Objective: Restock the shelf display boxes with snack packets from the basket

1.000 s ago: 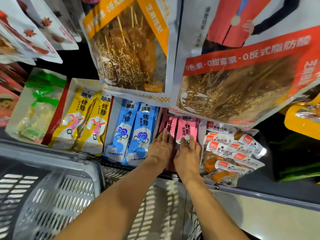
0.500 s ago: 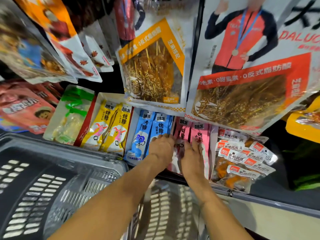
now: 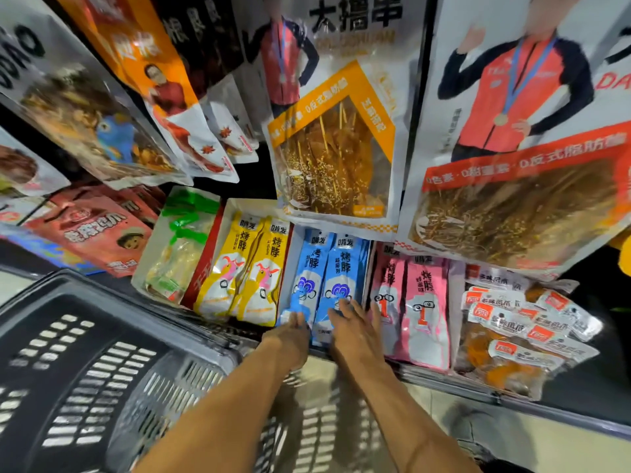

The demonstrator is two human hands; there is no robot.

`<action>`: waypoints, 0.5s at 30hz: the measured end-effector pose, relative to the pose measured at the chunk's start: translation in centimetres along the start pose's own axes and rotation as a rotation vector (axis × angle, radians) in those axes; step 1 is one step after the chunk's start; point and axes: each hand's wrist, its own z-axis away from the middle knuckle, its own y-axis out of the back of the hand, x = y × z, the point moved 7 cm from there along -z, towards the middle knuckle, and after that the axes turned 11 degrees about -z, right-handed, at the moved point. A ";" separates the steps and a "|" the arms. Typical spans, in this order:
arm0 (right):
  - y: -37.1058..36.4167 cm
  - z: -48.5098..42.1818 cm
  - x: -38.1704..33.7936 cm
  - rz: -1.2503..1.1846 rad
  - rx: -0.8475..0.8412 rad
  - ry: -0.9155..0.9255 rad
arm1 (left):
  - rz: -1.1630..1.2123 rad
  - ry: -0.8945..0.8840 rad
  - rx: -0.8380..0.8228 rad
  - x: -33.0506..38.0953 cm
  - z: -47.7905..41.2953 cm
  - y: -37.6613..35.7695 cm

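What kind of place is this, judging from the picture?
Most likely a shop's snack aisle. Display boxes of yellow packets, blue packets and pink packets stand in a row, big snack bags hang above them, and a plastic basket sits below.

Shelf row, counted by kind: two yellow foil snack packets (image 3: 244, 268) at 9 o'clock of two blue foil snack packets (image 3: 327, 268); two pink foil snack packets (image 3: 415, 302) at their 3 o'clock. One green-and-clear bag (image 3: 177, 247); one grey slotted plastic basket (image 3: 85, 370); two bare hands.
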 end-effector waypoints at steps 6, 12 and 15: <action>0.2 0.6 -0.2 0.014 -0.023 -0.035 | -0.023 -0.001 -0.003 -0.4 -0.5 -0.8; 0.3 0.7 -0.4 -0.005 -0.018 -0.054 | -0.055 -0.049 -0.008 -0.1 -1.0 -1.4; 0.4 0.8 -0.5 -0.023 -0.048 -0.056 | -0.013 -0.031 0.017 -0.1 0.3 -0.5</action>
